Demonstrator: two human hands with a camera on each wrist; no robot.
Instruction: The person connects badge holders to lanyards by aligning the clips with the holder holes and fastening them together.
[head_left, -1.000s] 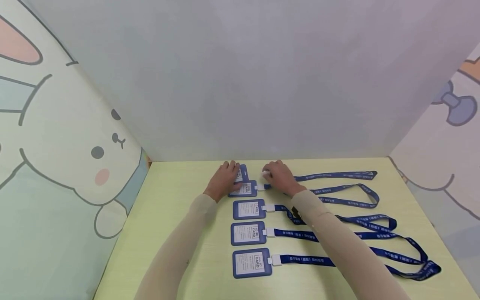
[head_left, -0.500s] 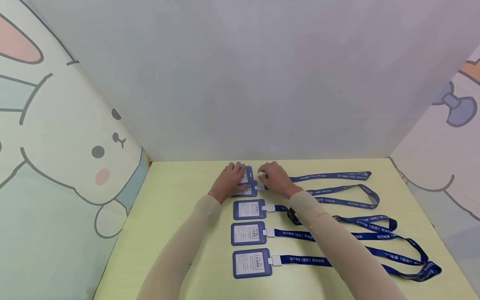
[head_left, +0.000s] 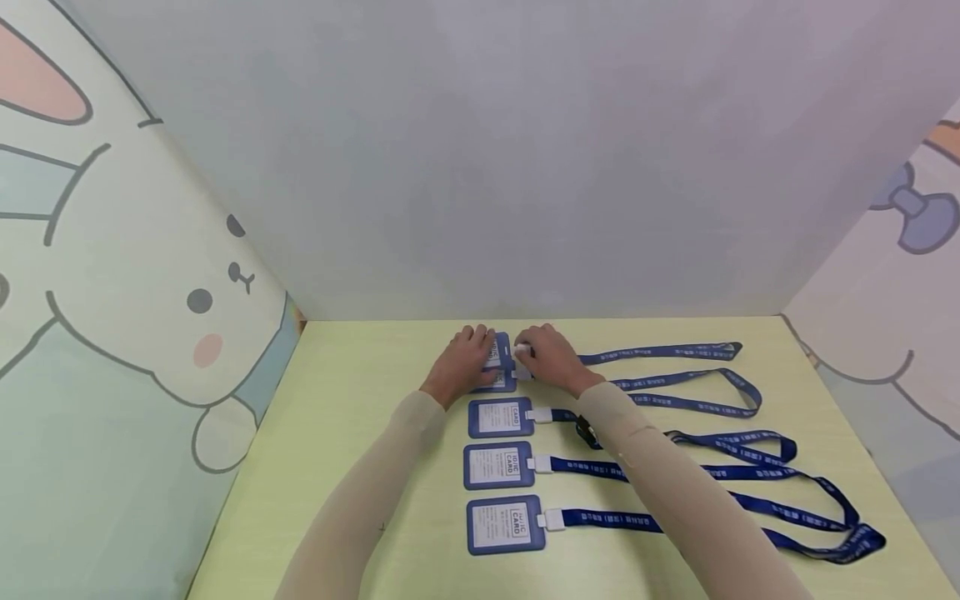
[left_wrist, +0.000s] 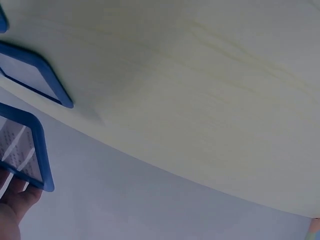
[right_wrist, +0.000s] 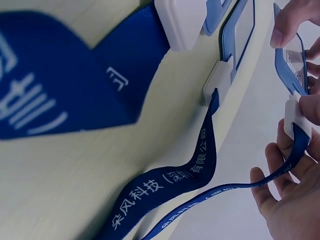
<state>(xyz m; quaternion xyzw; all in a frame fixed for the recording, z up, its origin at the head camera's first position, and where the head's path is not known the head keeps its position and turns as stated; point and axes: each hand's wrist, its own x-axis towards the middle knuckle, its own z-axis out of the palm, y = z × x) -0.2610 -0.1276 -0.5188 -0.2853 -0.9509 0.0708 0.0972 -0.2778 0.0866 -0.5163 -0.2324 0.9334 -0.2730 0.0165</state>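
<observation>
In the head view my left hand (head_left: 461,364) grips the farthest blue ID badge holder (head_left: 498,346), raised off the tabletop. The left wrist view catches a corner of that holder with fingertips beneath its frame. Just to the right, my right hand (head_left: 553,358) pinches a white plastic clip (right_wrist: 296,117) between thumb and fingers. That clip is at the slotted end of the holder in the right wrist view; whether it is fastened cannot be made out. A dark blue lanyard (head_left: 660,352) with white lettering trails rightward from the clip.
Several more badge holders lie in a column toward me, including the second one (head_left: 497,383) and the nearest (head_left: 506,525). Their clips point right, with lanyards (head_left: 862,543) spread across the pale yellow table (head_left: 352,358). A grey wall (head_left: 480,167) rises behind the table.
My left hand has moved slightly right with the badge holder. My right hand has shifted a little left with the clip, drawing its lanyard along. Holder and clip are now closer together.
</observation>
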